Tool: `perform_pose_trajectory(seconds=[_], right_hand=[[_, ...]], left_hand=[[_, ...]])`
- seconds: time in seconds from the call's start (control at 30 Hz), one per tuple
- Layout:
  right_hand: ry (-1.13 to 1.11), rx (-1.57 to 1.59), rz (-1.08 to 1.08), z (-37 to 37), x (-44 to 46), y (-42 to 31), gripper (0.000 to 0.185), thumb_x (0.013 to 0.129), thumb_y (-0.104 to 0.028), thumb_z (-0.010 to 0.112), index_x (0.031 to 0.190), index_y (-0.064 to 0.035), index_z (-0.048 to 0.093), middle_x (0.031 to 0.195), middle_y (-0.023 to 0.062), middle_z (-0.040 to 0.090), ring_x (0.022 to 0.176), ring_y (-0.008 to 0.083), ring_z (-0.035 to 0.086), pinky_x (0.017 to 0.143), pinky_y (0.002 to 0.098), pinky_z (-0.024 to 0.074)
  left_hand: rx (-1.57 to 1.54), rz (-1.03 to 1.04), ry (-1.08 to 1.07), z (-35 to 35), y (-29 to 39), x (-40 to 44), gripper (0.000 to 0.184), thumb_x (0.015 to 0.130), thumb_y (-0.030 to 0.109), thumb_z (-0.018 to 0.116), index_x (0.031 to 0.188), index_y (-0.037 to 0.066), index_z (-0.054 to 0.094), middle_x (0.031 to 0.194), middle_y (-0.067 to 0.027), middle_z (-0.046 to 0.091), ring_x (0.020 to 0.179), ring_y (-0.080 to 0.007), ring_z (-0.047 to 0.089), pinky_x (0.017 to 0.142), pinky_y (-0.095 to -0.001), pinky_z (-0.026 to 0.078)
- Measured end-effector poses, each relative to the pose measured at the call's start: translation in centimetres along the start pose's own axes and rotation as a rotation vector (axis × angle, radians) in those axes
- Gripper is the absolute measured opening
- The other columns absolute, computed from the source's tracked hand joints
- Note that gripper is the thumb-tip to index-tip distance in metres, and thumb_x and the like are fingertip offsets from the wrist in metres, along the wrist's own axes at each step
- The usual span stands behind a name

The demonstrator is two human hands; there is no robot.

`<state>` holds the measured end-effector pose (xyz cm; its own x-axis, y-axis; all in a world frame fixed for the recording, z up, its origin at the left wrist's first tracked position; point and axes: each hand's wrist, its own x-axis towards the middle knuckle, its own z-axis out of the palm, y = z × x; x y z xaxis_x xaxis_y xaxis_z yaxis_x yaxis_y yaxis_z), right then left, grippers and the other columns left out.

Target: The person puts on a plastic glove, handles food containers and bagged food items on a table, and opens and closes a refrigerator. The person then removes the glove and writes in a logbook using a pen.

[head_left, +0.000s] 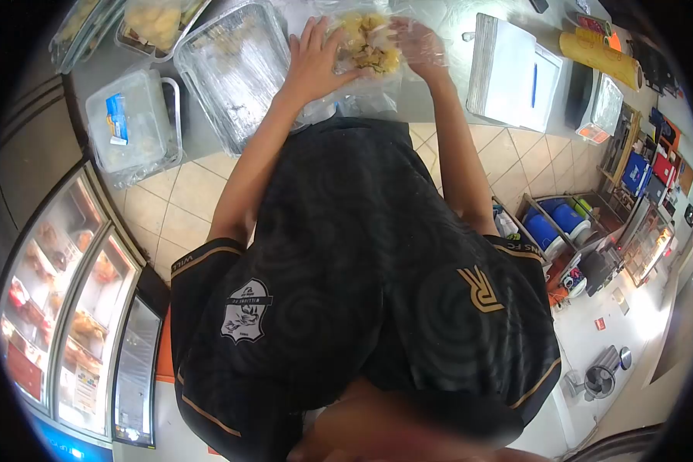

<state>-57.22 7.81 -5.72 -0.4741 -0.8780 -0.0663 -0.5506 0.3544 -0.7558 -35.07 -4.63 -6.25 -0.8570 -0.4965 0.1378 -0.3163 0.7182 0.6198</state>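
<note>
Left hand [314,63], spread wide, and right hand [422,50], grip unclear, flank the bag of yellow food [368,48].

Shirt has most of the readable text here

On the black shirt [323,231], the left sleeve [208,258] reads "WILL" and the right sleeve [520,248] ends in "NS FC". There's a big gold "R"-style mark [481,290] on the chest. The white crest [246,309] has a name band, too small to be sure of. Tub label [117,119], yellow roll [600,58] and blue display-case strip [69,448]? Printed, but can't make them out.
</note>
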Motion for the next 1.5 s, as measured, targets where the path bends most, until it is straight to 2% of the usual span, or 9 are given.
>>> perform_pose_trajectory(seconds=[0.27, 0.47, 0.57, 0.67, 0.97, 1.07, 1.17, 1.37, 1.5], right_hand=[[0.275, -0.642, -0.074, 0.6, -2.9, -0.9, 0.058, 0.084, -0.042, 0.072, 0.132, -0.0108, 0.058, 0.118, 0.0176, 0.066, 0.11, 0.0348, 0.062, 0.094, 0.0424, 0.0492], [0.003, -0.207, 0.254, 0.6, -3.8, -2.7, 0.06, 0.085, -0.042, 0.073, 0.131, -0.0071, 0.059, 0.121, 0.0189, 0.064, 0.112, 0.0333, 0.061, 0.097, 0.0396, 0.048], [-0.063, -0.576, -0.278, 1.0, -3.2, 2.6, 0.038, 0.087, -0.037, 0.069, 0.112, -0.0086, 0.07, 0.106, 0.0123, 0.07, 0.099, 0.0271, 0.066, 0.084, 0.0358, 0.0526], [0.251, 0.229, 0.207, 1.5, -3.8, 3.2, 0.026, 0.087, -0.029, 0.068, 0.1, -0.0064, 0.074, 0.093, 0.0113, 0.072, 0.092, 0.0266, 0.068, 0.08, 0.0351, 0.0526], [0.541, -0.189, 0.19, 0.6, -1.4, 3.0, 0.023, 0.087, -0.021, 0.063, 0.104, -0.0073, 0.071, 0.099, 0.0151, 0.071, 0.089, 0.0321, 0.07, 0.079, 0.0398, 0.0545], [0.184, -0.525, 0.367, 0.4, -0.1, 3.9, 0.033, 0.092, -0.032, 0.06, 0.113, -0.0077, 0.068, 0.109, 0.0185, 0.069, 0.101, 0.0352, 0.066, 0.087, 0.042, 0.0529], [-0.213, -0.714, 0.024, 1.5, 2.1, 6.6, 0.031, 0.093, -0.03, 0.053, 0.11, -0.0084, 0.068, 0.109, 0.0175, 0.069, 0.101, 0.0357, 0.066, 0.087, 0.0427, 0.0533], [-0.321, -0.906, 0.05, 1.0, 0.0, 6.9, 0.029, 0.091, -0.027, 0.05, 0.1, -0.0097, 0.071, 0.106, 0.0156, 0.069, 0.099, 0.0348, 0.065, 0.086, 0.0425, 0.0534], [0.038, -0.962, -0.014, 1.1, -0.5, 8.3, 0.037, 0.088, -0.032, 0.056, 0.114, -0.0074, 0.066, 0.109, 0.0181, 0.066, 0.1, 0.038, 0.064, 0.086, 0.0464, 0.0521]], left_hand=[[-0.092, -0.067, 0.145, 0.8, 2.2, 0.8, 0.099, 0.068, 0.062, 0.079, 0.145, 0.011, 0.042, 0.147, -0.0306, 0.027, 0.14, -0.0532, 0.018, 0.11, -0.0656, 0.026], [-0.02, -0.016, 0.057, 0.9, 2.5, 0.4, 0.095, 0.067, 0.05, 0.085, 0.147, 0.027, 0.04, 0.15, -0.0332, 0.015, 0.14, -0.0569, 0.009, 0.113, -0.0622, 0.026], [-0.06, -0.028, 0.002, 0.8, 1.9, 0.0, 0.095, 0.066, 0.041, 0.088, 0.146, 0.027, 0.041, 0.152, -0.032, 0.013, 0.142, -0.0552, 0.005, 0.114, -0.0604, 0.025], [-0.142, -0.039, -0.003, 0.8, 1.5, -0.2, 0.096, 0.064, 0.035, 0.09, 0.146, 0.025, 0.04, 0.154, -0.0307, 0.01, 0.143, -0.0539, 0.003, 0.115, -0.0592, 0.024], [-0.248, -0.295, -0.199, -4.8, 5.1, -1.3, 0.108, 0.061, 0.033, 0.092, 0.149, 0.027, 0.031, 0.155, -0.032, 0.003, 0.141, -0.0583, 0.008, 0.113, -0.0628, 0.027], [-0.16, -0.293, -0.385, -5.3, 5.7, -2.8, 0.106, 0.065, 0.019, 0.089, 0.151, 0.027, 0.028, 0.152, -0.0339, 0.003, 0.135, -0.0615, 0.018, 0.107, -0.0622, 0.036], [-0.113, -0.247, -0.341, -5.0, 5.6, -3.5, 0.093, 0.067, 0.003, 0.081, 0.147, 0.018, 0.036, 0.147, -0.0348, 0.018, 0.123, -0.0564, 0.039, 0.098, -0.0567, 0.046], [-0.16, -0.305, -0.228, -3.9, 2.1, -1.4, 0.048, 0.073, 0.012, 0.077, 0.117, 0.002, 0.06, 0.126, -0.0274, 0.05, 0.1, -0.0418, 0.058, 0.086, -0.0487, 0.05], [0.061, -0.062, 0.172, -3.4, 0.7, 1.9, 0.042, 0.076, 0.025, 0.077, 0.113, 0.007, 0.065, 0.112, -0.0176, 0.062, 0.103, -0.036, 0.059, 0.087, -0.0458, 0.049]])
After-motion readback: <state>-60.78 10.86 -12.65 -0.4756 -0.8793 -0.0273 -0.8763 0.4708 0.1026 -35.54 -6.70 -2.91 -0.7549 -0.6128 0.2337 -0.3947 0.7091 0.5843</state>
